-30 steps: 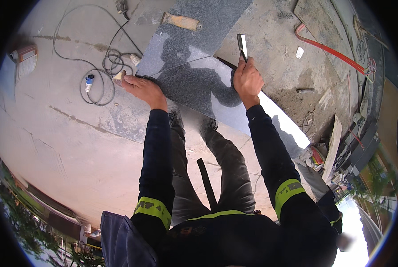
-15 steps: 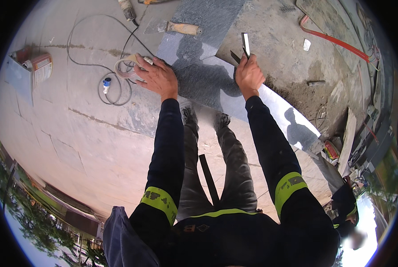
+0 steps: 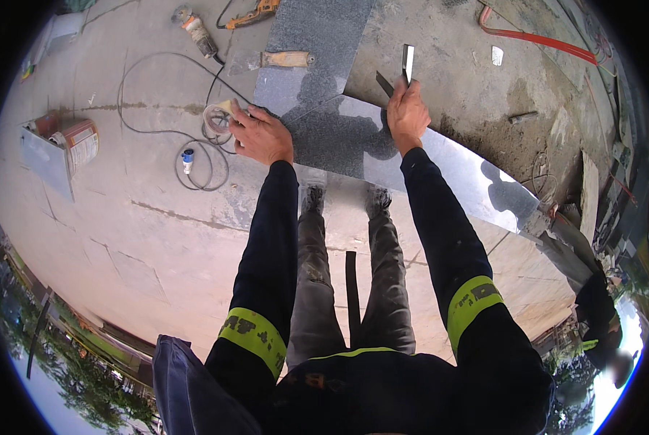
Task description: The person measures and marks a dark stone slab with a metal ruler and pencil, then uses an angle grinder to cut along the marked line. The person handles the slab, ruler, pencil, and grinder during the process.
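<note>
My left hand [image 3: 265,135] is closed, its curled fingers round the edge of a roll of clear tape [image 3: 217,118]. It hovers by the left edge of a dark grey stone slab [image 3: 328,145]. Gripped in my right hand [image 3: 408,116] is a metal angle tool [image 3: 408,61], with one shiny pale arm and one dark arm pointing away from me. That hand is over the far edge of the slab, where a lighter, polished strip [image 3: 477,188] runs off to the right. My thumbs are mostly hidden.
A wooden-handled scraper [image 3: 286,59] lies on the far slab. Beyond it are an angle grinder [image 3: 198,36] and an orange power tool [image 3: 255,13]. A cable with a blue plug [image 3: 187,160] loops at left, near a tin [image 3: 83,143]. Another person [image 3: 598,312] is at the right edge.
The left hand's fingers have drawn closer together on the tape roll. My right hand still grips the angle tool, now turned slightly. The whole view has shifted a little, showing more floor at far left.
</note>
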Motion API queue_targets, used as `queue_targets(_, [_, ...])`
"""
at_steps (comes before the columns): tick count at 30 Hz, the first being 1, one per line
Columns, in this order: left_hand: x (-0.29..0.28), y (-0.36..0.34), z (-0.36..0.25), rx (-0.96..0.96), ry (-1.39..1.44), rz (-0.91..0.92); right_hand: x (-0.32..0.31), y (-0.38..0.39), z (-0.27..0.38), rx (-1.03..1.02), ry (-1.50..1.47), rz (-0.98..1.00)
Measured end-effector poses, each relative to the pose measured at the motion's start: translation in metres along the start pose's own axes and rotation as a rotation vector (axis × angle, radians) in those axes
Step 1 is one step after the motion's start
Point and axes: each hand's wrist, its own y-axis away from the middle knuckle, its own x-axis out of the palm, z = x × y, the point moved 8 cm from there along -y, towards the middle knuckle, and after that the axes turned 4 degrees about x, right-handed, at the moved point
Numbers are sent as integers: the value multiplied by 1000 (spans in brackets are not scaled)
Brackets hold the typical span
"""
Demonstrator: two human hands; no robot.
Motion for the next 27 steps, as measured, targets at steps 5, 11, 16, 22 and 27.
queue_targets(5, [-6, -3, 3, 7, 98, 36, -74, 1, -49, 129, -1050, -233])
queue_targets(11, [-71, -7, 85, -61, 578, -85, -238, 142, -167, 114, -905, -474])
queue_targets(16, [-81, 59, 199, -313, 508, 159, -296, 280, -200, 93, -352, -433])
queue_targets(22, [-34, 139, 179, -282, 484, 534, -239, 345, -159, 15, 139, -263])
queue_targets(27, [14, 170, 99, -703, 902, 1041, -194, 360, -139, 36, 157, -80])
